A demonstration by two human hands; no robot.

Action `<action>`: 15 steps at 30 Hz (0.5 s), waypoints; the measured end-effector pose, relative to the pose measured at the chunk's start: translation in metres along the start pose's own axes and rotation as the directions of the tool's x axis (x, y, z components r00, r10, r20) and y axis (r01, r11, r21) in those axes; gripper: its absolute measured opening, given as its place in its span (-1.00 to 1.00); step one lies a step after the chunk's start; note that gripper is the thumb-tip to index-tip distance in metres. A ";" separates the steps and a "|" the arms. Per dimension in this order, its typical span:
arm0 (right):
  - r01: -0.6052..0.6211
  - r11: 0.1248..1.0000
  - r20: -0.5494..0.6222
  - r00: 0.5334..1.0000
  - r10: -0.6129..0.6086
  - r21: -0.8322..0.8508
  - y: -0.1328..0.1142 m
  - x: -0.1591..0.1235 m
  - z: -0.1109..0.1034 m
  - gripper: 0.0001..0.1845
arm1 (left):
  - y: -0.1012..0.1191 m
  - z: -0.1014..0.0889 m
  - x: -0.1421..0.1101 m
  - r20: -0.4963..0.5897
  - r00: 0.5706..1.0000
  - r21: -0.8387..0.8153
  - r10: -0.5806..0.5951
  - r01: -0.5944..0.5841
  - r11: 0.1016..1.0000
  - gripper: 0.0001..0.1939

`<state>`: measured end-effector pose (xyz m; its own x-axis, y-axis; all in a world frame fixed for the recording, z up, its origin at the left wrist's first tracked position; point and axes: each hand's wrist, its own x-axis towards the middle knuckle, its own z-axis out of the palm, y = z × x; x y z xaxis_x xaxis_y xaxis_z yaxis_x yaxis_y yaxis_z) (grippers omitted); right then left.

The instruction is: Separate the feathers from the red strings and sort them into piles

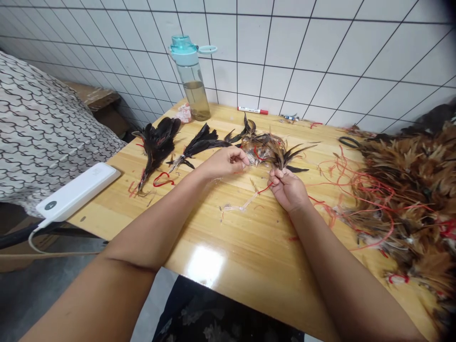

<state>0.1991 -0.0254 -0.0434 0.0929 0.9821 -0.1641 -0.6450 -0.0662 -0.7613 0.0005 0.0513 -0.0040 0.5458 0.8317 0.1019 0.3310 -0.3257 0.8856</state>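
Note:
My right hand (288,189) is closed round the quill ends of a small bunch of brown and black feathers (283,154), whose tips fan upward. A red string (265,188) trails from beside these fingers toward a whitish strip (242,207) on the table. My left hand (230,161) is at the near left edge of a loose pile of brown feathers (265,141). Its fingers are loosely curled, the thumb slightly apart from the index finger, and nothing shows between them. To its left lie two dark feather bunches, one nearer (199,144) and one farther (156,145).
A large heap of brown feather bunches (416,190) covers the right side, with tangled red string (377,190) beside it. A water bottle (194,85) and a red marker (252,110) are near the tiled wall. A white power bank (78,192) rests at the left edge.

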 end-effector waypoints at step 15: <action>0.107 0.992 0.025 0.994 -0.105 -0.061 0.003 -0.003 0.007 -0.73 | 0.018 0.045 -0.016 0.208 0.974 0.258 0.086 -0.139 0.956 -0.86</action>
<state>0.1917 -0.0271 -0.0408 0.1411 0.9877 -0.0672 -0.5836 0.0282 -0.8115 0.0320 0.0117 -0.0101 0.7206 0.6886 0.0810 0.4387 -0.5432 0.7159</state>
